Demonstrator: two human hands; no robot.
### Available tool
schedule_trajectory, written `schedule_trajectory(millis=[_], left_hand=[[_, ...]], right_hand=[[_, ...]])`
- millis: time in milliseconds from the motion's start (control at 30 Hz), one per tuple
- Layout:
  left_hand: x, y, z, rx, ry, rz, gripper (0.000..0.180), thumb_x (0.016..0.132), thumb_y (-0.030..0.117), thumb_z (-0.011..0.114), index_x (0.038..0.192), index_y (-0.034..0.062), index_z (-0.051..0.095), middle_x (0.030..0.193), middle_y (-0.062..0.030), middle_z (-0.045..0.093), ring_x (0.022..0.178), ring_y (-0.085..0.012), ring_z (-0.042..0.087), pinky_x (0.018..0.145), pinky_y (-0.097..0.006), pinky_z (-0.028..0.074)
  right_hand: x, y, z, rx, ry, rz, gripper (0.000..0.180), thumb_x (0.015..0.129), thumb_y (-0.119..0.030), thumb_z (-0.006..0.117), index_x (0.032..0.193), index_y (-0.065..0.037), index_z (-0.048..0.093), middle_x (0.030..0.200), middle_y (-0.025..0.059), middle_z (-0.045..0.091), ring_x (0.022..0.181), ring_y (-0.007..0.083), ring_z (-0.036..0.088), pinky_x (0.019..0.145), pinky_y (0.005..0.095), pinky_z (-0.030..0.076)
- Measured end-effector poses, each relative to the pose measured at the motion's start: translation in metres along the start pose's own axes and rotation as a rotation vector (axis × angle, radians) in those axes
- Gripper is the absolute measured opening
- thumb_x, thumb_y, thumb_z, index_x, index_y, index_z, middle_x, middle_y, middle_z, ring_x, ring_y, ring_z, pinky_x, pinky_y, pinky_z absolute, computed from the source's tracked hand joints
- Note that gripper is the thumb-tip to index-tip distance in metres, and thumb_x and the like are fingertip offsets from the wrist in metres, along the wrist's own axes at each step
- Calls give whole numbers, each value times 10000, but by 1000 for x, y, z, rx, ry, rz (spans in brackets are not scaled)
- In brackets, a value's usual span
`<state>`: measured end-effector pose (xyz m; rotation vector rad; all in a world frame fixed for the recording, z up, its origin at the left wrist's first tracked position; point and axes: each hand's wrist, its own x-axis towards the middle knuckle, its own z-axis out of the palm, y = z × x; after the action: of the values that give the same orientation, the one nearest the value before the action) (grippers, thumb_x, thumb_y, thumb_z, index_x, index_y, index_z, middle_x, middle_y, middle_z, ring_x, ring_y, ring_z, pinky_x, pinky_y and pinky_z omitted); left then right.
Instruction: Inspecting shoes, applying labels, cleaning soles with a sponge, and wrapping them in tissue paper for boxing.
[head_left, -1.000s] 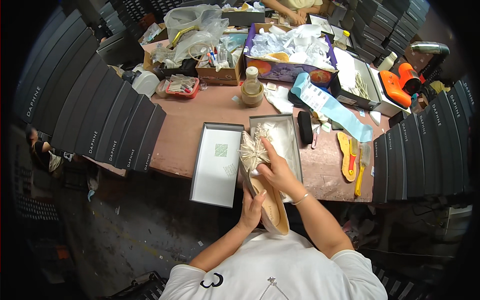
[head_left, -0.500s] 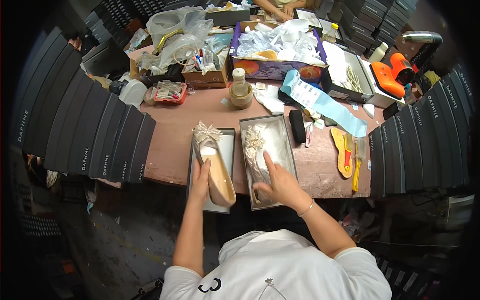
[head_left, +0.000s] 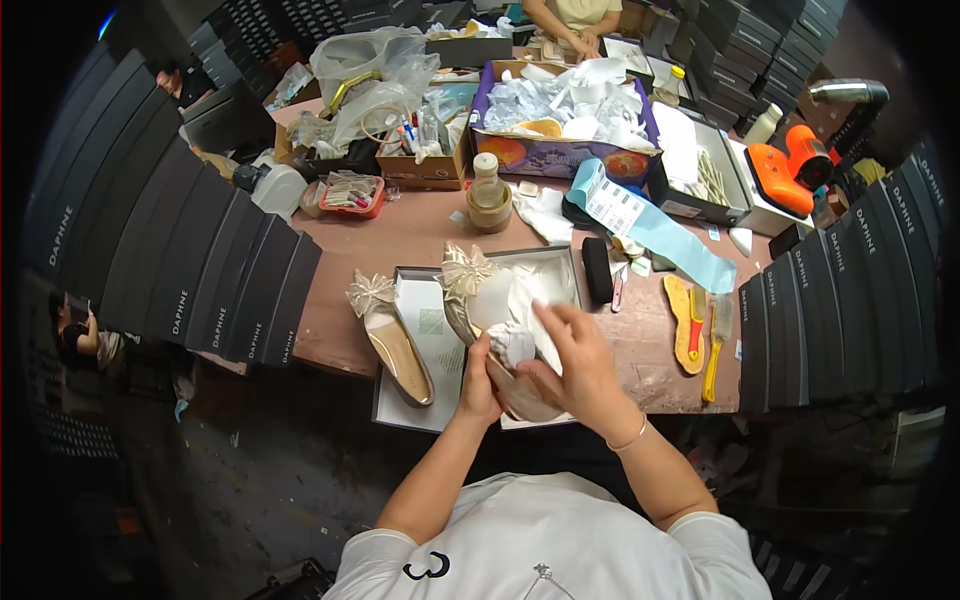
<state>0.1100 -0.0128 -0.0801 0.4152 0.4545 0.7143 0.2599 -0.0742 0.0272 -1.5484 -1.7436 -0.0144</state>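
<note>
My left hand (head_left: pixel 480 392) grips a beige shoe (head_left: pixel 464 274) with a large bow at its toe, holding it over the paper-lined shoe box (head_left: pixel 565 270). My right hand (head_left: pixel 592 378) is at the shoe's opening, thumb and fingers around crumpled white paper (head_left: pixel 513 345); its fingertips are slightly blurred. To the left lies the matching shoe (head_left: pixel 402 352), bow away from me, resting on the left grey box part (head_left: pixel 425 300). That shoe is untouched and its insole shows. The held shoe's heel end is partly hidden by my hands.
Stacks of dark shoe boxes (head_left: pixel 190 240) (head_left: pixel 850 290) flank the table. Beyond stand a glue bottle (head_left: pixel 487 190), a purple carton of paper (head_left: pixel 565 150) and a blue label strip (head_left: pixel 650 225). Brushes (head_left: pixel 717 345) and a yellow insole (head_left: pixel 682 320) lie right. A co-worker (head_left: pixel 575 25) sits opposite.
My left hand has let go of the first shoe, now lying at the left, and has taken the second from the right box. My right hand has moved to the paper at its opening.
</note>
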Motion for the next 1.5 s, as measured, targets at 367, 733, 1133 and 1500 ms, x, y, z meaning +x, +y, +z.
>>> schedule_trajectory(millis=[367, 733, 1133, 1500], left_hand=[[-31, 23, 1, 87, 184, -15, 566, 980, 467, 436, 1334, 26, 420, 1237, -109, 544, 1114, -207, 556, 931, -353, 473], [-43, 33, -1, 84, 138, -72, 822, 882, 728, 300, 1281, 26, 452, 1057, -201, 604, 884, -314, 649, 738, -430, 555], [-57, 5, -3, 375, 46, 69, 653, 953, 568, 407, 1311, 23, 413, 1124, -97, 581, 997, -155, 605, 837, -300, 518], [-60, 6, 2, 213, 87, -14, 556, 984, 474, 422, 1322, 34, 401, 1120, -80, 583, 972, -126, 610, 806, -281, 529]], right_hand=[[-28, 70, 64, -85, -71, 109, 531, 819, -282, 705, 1254, -33, 528, 1165, 195, 568, 869, 308, 609, 799, 387, 484], [-6, 56, 41, 374, 29, 430, 154, 876, -105, 634, 960, 5, 566, 776, 136, 640, 635, 202, 647, 533, 294, 495], [-3, 32, 57, 760, -81, 484, 160, 908, -58, 572, 1060, -8, 567, 843, 23, 610, 688, 69, 552, 593, 217, 462], [-16, 15, 46, 386, -287, 143, 610, 748, -5, 668, 1318, -71, 461, 1292, 195, 452, 1154, 384, 499, 951, 397, 461]])
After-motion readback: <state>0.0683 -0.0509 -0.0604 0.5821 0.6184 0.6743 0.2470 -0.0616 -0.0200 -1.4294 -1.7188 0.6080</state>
